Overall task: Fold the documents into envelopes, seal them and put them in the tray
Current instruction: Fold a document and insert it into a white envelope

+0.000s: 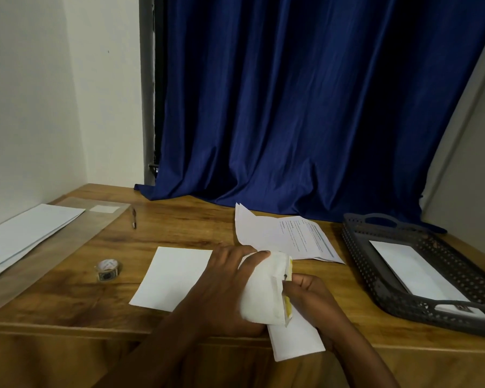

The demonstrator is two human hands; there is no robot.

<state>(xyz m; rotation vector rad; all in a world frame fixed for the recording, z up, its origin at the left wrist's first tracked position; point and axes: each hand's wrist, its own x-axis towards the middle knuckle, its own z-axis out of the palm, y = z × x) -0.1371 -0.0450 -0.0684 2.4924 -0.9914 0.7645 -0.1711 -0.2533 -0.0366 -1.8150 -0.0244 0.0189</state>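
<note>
Here, at the wooden bench (179,228):
Left hand (224,278): fingers curled over the bulging white paper envelope (263,289), holding it.
Right hand (308,292): pinches the envelope's yellow-striped flap edge.
Envelope: between both hands, near the bench's front edge.
Dark perforated plastic tray (375,278): right, holding one flat white envelope (415,270).

A white envelope (266,292) bulges open near the counter's front edge; a folded sheet (174,278) lies left, printed documents (291,236) behind, a sealed envelope (415,270) inside the dark perforated tray (359,247).
</note>
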